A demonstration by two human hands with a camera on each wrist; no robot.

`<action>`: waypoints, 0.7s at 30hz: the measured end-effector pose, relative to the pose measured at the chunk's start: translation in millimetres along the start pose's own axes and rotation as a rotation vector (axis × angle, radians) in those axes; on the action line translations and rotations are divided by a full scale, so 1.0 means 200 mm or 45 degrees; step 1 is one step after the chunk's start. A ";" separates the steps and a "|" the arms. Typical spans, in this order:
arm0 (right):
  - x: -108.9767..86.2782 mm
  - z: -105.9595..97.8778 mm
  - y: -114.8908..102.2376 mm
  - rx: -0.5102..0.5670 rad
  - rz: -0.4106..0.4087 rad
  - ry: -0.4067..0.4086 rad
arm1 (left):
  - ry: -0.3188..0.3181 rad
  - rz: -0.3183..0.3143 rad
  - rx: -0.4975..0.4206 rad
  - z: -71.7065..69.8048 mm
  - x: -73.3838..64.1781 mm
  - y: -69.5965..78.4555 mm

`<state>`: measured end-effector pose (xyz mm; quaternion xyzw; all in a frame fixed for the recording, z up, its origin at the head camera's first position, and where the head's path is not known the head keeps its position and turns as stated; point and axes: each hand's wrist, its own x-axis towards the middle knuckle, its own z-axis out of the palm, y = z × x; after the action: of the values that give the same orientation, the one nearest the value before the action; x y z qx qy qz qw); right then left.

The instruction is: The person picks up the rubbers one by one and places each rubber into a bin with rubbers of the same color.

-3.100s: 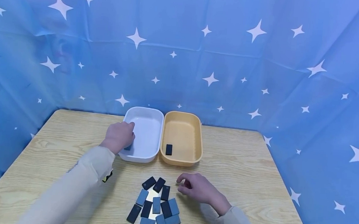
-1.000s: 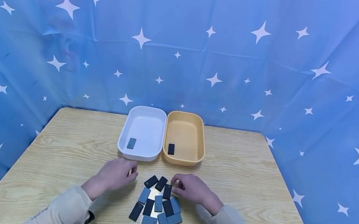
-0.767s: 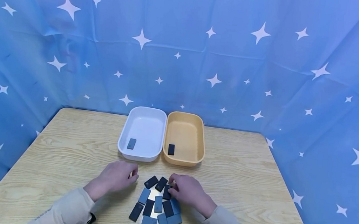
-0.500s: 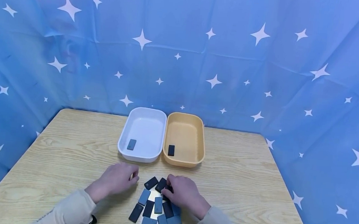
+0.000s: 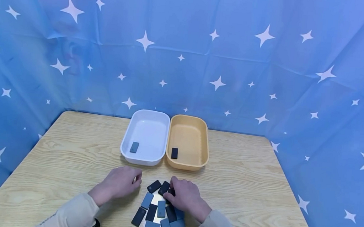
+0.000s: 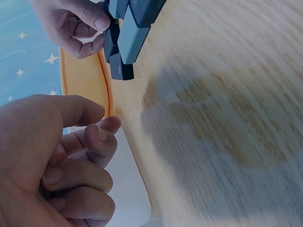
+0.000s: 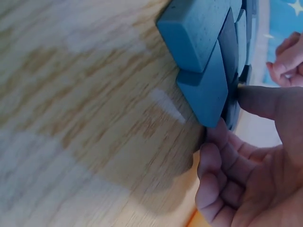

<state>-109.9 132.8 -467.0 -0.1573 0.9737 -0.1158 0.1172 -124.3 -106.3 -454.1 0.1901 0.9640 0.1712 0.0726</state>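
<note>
My right hand point(image 5: 186, 195) is at the right side of a loose group of small rectangular blocks. Its thumb and fingers pinch a black block point(image 7: 231, 106), mostly covered by the hand in the head view. Close by lie a second black block point(image 5: 164, 188) and several blue-grey blocks, one of them point(image 5: 161, 209) near the group's middle. My left hand point(image 5: 120, 182) hovers left of the group with fingers loosely curled and nothing in them. Nearest to it is another black block point(image 5: 154, 186), a short gap away.
Behind the hands stand a white bin point(image 5: 153, 129) and an orange bin point(image 5: 189, 133), side by side. A blue-grey block point(image 5: 134, 147) lies in the white one, a black block point(image 5: 174, 153) in the orange one. A starry blue curtain point(image 5: 185, 67) hangs behind the wooden table point(image 5: 244, 175).
My left hand has come back from the white bin, where a blue-grey block now lies uncovered. My right hand has moved left onto the black block and taken it between thumb and fingers.
</note>
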 end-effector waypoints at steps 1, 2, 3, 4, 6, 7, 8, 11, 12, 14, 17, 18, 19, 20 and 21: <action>0.00 0.00 0.00 0.008 0.002 -0.007 | 0.001 0.001 0.002 0.00 0.00 0.00; 0.00 0.00 0.00 0.014 0.005 -0.015 | 0.003 0.002 0.003 0.00 0.00 0.00; 0.01 -0.01 0.00 0.019 0.009 -0.020 | 0.005 0.003 0.004 0.00 0.00 0.00; 0.01 -0.01 0.01 0.026 0.012 -0.026 | 0.007 0.003 0.004 0.00 0.01 0.00; 0.01 -0.01 0.01 0.034 0.013 -0.027 | 0.008 0.000 0.006 0.00 0.01 0.00; 0.01 -0.01 0.01 0.040 0.014 -0.028 | 0.006 -0.001 0.002 0.00 0.01 0.00; 0.01 -0.01 0.01 0.048 0.018 -0.031 | 0.005 -0.003 0.001 0.00 0.01 0.00; 0.01 -0.01 0.01 0.077 0.023 -0.028 | 0.001 -0.009 0.003 0.00 0.02 0.00; 0.01 -0.01 0.01 0.090 0.030 -0.033 | 0.000 -0.011 0.005 0.00 0.02 0.00; 0.01 -0.01 0.01 0.111 0.035 -0.038 | 0.000 -0.012 0.005 0.00 0.02 0.00; 0.01 -0.01 0.01 0.137 0.035 -0.049 | -0.004 -0.014 0.004 -0.01 0.01 0.00; 0.01 -0.01 0.02 0.143 0.037 -0.056 | -0.005 -0.015 0.001 -0.01 0.01 0.00; 0.01 -0.01 0.02 0.147 0.033 -0.056 | -0.008 -0.015 -0.001 -0.01 0.01 0.00; 0.01 -0.01 0.02 0.152 0.032 -0.059 | -0.010 -0.016 0.000 -0.01 0.01 0.00; 0.01 -0.01 0.02 0.155 0.029 -0.060 | -0.011 -0.017 0.000 -0.01 0.01 0.00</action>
<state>-112.4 135.9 -466.7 -0.1414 0.9636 -0.1696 0.1508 -127.0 -106.0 -452.8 0.1844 0.9649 0.1698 0.0778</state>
